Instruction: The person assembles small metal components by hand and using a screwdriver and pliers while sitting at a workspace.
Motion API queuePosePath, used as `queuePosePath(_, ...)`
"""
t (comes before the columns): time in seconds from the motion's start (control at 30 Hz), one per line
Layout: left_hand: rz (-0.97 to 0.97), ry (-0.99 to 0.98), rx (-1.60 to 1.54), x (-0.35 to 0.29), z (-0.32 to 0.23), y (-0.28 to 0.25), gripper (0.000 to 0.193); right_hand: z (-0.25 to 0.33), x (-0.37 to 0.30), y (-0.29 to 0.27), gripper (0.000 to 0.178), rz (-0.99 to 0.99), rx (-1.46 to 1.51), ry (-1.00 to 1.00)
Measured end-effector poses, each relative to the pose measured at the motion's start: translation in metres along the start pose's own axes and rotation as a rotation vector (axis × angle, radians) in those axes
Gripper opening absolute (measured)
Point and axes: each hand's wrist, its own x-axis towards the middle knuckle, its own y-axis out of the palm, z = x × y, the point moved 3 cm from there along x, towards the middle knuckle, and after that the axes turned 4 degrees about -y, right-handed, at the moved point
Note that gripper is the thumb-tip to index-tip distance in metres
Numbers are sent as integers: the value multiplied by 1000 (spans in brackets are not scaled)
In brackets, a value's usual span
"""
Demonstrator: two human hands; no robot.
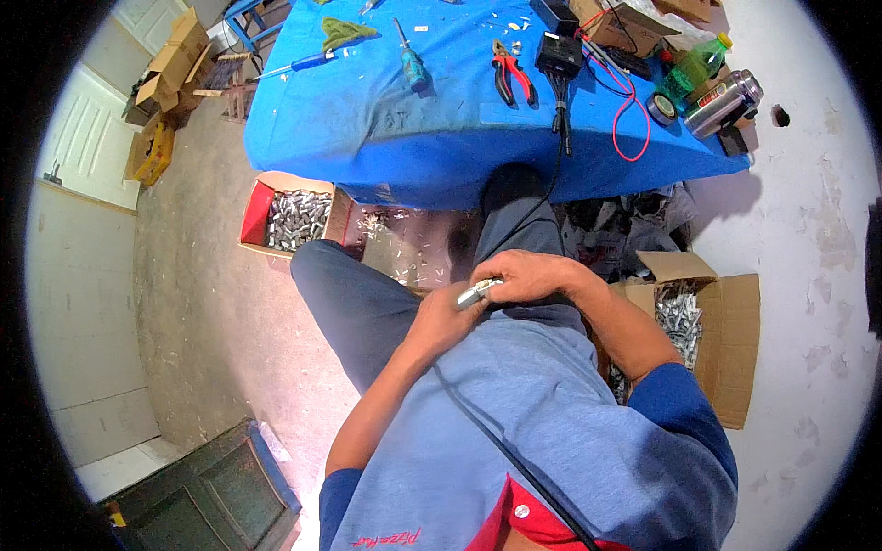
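Note:
A small silvery metal piece is held in front of my lap, its exact kind too small to make out. My left hand is closed around its lower part. From the other side, my right hand curls over its upper end with the fingers bent against it; those fingertips are partly hidden. To the left on the floor stands an open red-edged carton filled with small silvery metal pieces. Another open carton on my right holds longer-looking silvery pieces.
A blue-covered table stands ahead, bearing a screwdriver, red-handled pliers, a green cloth, a black adapter, a green bottle and a steel flask. Small scraps litter the floor. A black cord crosses my shirt.

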Motion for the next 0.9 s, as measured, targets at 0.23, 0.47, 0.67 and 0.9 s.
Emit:
queuePosePath(0.23,71,12,-152,4,14,6,36,23,-13,5,19,-210,-544,-168)
queuePosePath(0.47,122,16,122,1,-5,-9,43,31,-21,-2,19,8,-701,-150)
queuePosePath(0.67,73,178,255,6,-30,-16,37,44,-15,-4,20,20,-641,-179)
queuePosePath(0.9,-109,61,-2,2,-27,-3,27,44,-22,-1,22,-167,-613,-161)
